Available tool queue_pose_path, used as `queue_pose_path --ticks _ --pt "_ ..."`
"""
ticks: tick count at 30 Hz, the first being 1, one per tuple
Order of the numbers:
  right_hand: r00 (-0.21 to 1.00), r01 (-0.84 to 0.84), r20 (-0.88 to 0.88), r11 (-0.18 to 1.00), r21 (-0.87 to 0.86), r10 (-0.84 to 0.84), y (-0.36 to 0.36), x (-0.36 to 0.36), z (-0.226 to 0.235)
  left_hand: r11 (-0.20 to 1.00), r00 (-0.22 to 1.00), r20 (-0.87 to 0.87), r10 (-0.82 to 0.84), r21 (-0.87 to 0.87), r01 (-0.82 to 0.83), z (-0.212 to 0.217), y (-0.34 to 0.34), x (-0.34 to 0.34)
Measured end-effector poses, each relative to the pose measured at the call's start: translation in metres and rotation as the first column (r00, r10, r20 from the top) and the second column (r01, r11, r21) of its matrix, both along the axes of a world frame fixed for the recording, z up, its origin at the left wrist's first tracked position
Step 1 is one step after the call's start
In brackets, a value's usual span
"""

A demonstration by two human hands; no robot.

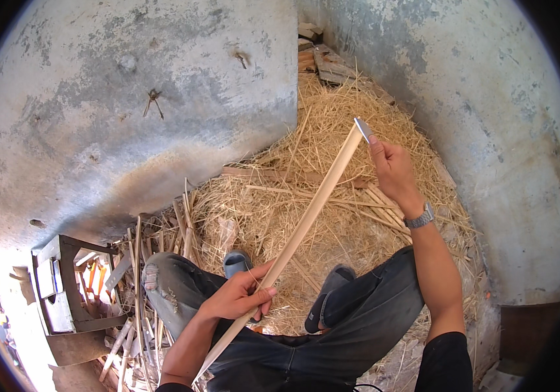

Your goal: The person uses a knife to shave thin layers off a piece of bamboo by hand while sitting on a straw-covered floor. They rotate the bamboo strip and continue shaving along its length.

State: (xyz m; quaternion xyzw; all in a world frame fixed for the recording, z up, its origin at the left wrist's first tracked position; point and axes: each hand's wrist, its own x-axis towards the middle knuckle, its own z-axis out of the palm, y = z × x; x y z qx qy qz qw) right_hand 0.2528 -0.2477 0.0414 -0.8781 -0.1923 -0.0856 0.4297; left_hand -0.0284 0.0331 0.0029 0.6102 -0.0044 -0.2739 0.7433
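Note:
A long, pale bamboo strip (307,223) runs slantwise from beside my left thigh up to the far right. My left hand (243,295) is closed around its lower part, thumb on top. At the strip's far end, my right hand (394,171) grips a knife, its handle hidden in the fist. The knife's short, shiny blade (362,129) lies against the strip's tip; how deep it sits in the tip I cannot tell. A metal-banded watch (419,216) is on my right wrist.
Straw-like shavings (358,108) cover the floor between two worn plaster walls (129,98). Loose strips (384,202) lie among them. Low at left stands a dark frame (84,323) with orange-handled tools (97,279) inside, beside several upright strips (139,287). My bent knees flank the work.

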Motion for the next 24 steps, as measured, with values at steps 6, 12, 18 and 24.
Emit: queue_pose_path --ticks 6,12,18,24 --pt "1.0 0.022 0.016 0.999 -0.045 -0.021 -0.004 0.001 0.002 0.999 0.999 -0.003 0.035 -0.016 -0.035 -0.001 -0.001 -0.002" --pt "1.0 0.002 -0.006 0.985 -0.174 -0.003 -0.006 0.0 0.004 0.997 0.996 0.024 0.08 0.016 -0.081 -0.005 -0.003 -0.005" --pt "0.988 -0.136 -0.096 0.968 -0.212 0.118 0.004 -0.016 -0.005 0.987 0.987 0.06 0.147 0.048 -0.15 -0.003 -0.002 -0.004" --pt "0.955 -0.27 -0.174 0.947 -0.175 0.24 0.015 -0.036 -0.001 0.983 0.982 0.01 0.186 -0.011 -0.186 -0.002 -0.001 -0.003"
